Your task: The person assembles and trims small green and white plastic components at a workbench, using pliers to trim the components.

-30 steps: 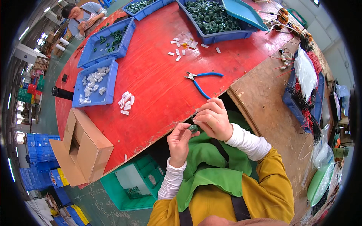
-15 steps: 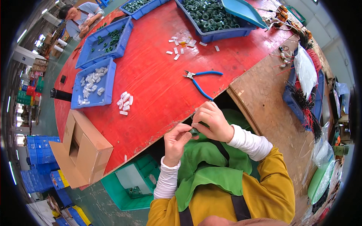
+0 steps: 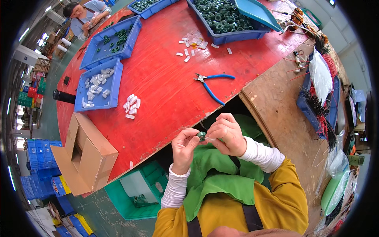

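Note:
A small dark green ring [image 3: 201,136] is pinched between the thumb and fingers of my left hand [image 3: 184,149], above my green apron [image 3: 221,185]. Just to the right of it, my right hand [image 3: 228,135] is closed with its fingertips together. A thin whitish strip shows between those fingertips and the ring; its kind is too small to make out. On the red table [image 3: 158,94] beyond my hands lies a pair of blue-handled cutting pliers [image 3: 213,85], jaws apart. A little pile of white pieces [image 3: 131,106] sits farther left.
Blue trays hold green rings [image 3: 227,17] and white pieces [image 3: 94,85]. An open cardboard box [image 3: 94,158] stands at the left edge, above a green crate [image 3: 134,197]. Wires fill a blue bin [image 3: 304,104] on the right. A co-worker [image 3: 89,19] sits at far left.
My right hand has shifted slightly right, away from the ring, and a whitish strip now shows between them. The left hand still holds the ring, turned and raised a little.

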Demonstrator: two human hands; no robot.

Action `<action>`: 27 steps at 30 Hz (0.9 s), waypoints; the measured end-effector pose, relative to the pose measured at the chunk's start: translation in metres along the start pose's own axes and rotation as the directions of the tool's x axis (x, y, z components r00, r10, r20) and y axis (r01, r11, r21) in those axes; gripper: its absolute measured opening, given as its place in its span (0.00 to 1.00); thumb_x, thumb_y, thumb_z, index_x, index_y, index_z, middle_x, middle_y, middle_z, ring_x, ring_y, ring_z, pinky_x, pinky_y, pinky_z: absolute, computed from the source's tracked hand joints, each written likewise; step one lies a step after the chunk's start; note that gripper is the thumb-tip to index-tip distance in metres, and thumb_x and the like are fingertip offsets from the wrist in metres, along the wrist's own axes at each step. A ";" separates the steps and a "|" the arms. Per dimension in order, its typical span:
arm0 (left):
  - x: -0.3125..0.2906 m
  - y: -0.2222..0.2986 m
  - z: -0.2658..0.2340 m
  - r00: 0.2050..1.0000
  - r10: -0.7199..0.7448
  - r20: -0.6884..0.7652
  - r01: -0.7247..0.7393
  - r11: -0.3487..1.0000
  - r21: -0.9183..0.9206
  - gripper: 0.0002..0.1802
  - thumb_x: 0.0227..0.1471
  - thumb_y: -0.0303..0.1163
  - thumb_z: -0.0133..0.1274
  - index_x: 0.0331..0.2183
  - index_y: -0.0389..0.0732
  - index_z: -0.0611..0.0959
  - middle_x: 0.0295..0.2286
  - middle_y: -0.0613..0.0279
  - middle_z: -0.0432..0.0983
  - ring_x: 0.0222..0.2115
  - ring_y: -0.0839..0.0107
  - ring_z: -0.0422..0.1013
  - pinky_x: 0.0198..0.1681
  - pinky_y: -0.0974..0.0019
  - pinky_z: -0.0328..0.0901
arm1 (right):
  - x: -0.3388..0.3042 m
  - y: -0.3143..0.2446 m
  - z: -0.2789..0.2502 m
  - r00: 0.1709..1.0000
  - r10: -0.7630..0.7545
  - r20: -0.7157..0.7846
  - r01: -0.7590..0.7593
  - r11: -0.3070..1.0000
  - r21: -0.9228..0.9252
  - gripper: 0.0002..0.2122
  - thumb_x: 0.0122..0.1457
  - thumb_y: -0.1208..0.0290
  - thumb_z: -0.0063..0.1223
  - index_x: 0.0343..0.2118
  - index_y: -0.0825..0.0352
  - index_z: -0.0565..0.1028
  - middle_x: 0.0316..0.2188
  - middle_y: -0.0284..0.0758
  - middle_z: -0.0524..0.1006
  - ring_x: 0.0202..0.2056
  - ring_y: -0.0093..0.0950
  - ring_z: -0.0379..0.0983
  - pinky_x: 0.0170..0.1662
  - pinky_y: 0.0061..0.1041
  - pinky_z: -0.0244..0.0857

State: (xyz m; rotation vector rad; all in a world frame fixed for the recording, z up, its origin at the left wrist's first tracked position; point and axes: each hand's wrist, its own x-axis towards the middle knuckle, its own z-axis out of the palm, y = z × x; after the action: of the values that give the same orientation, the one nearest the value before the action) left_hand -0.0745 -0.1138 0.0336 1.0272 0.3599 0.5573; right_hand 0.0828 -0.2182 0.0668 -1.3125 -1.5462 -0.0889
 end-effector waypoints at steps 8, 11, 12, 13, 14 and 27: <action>-0.004 0.008 0.001 0.999 0.004 0.039 -0.009 0.994 0.105 0.09 0.54 0.26 0.54 0.37 0.31 0.78 0.35 0.57 0.72 0.35 0.69 0.73 0.37 0.63 0.75 | 0.009 0.014 0.005 0.996 0.084 -0.006 -0.084 0.996 -0.022 0.07 0.48 0.76 0.59 0.27 0.61 0.71 0.24 0.27 0.74 0.26 0.28 0.70 0.40 0.30 0.60; -0.004 0.009 -0.001 0.997 -0.001 0.075 -0.008 0.992 0.123 0.09 0.54 0.26 0.55 0.37 0.31 0.79 0.35 0.57 0.73 0.35 0.69 0.73 0.37 0.63 0.75 | 0.005 0.014 0.009 0.993 0.120 0.006 -0.121 0.993 0.006 0.06 0.47 0.76 0.59 0.26 0.61 0.71 0.23 0.28 0.74 0.26 0.29 0.70 0.38 0.30 0.61; -0.003 0.008 -0.001 0.995 0.002 0.099 -0.014 0.992 0.124 0.09 0.54 0.26 0.55 0.37 0.31 0.79 0.35 0.56 0.73 0.35 0.69 0.73 0.37 0.63 0.76 | 0.003 0.014 0.009 0.988 0.148 0.044 -0.148 0.989 0.012 0.07 0.47 0.77 0.60 0.26 0.62 0.71 0.23 0.29 0.74 0.27 0.30 0.71 0.38 0.30 0.60; -0.003 0.008 -0.002 0.995 0.000 0.099 -0.013 0.992 0.125 0.09 0.54 0.26 0.55 0.37 0.31 0.79 0.35 0.56 0.73 0.35 0.69 0.73 0.37 0.63 0.76 | 0.002 0.013 0.010 0.981 0.174 0.082 -0.176 0.984 0.018 0.08 0.47 0.78 0.60 0.27 0.62 0.71 0.24 0.30 0.75 0.28 0.32 0.71 0.38 0.30 0.60; -0.003 0.007 -0.002 0.995 0.000 0.098 -0.012 0.993 0.121 0.09 0.54 0.26 0.55 0.37 0.31 0.79 0.35 0.56 0.73 0.35 0.69 0.73 0.37 0.63 0.76 | 0.001 0.013 0.010 0.981 0.175 0.081 -0.177 0.984 0.019 0.08 0.47 0.78 0.60 0.27 0.62 0.71 0.24 0.30 0.75 0.28 0.32 0.71 0.38 0.30 0.60; 0.000 -0.002 -0.004 0.993 -0.053 0.103 0.042 0.993 0.108 0.10 0.54 0.24 0.54 0.40 0.34 0.80 0.35 0.60 0.70 0.36 0.71 0.72 0.38 0.63 0.76 | -0.025 0.028 0.021 0.611 0.681 0.403 -0.775 0.411 0.481 0.06 0.56 0.76 0.58 0.33 0.70 0.72 0.28 0.28 0.74 0.30 0.14 0.69 0.33 0.17 0.66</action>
State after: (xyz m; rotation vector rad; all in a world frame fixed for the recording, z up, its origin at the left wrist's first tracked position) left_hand -0.0763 -0.1121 0.0296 1.1429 0.3226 0.4427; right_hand 0.0865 -0.2105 0.0248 -1.3326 -0.8205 1.0429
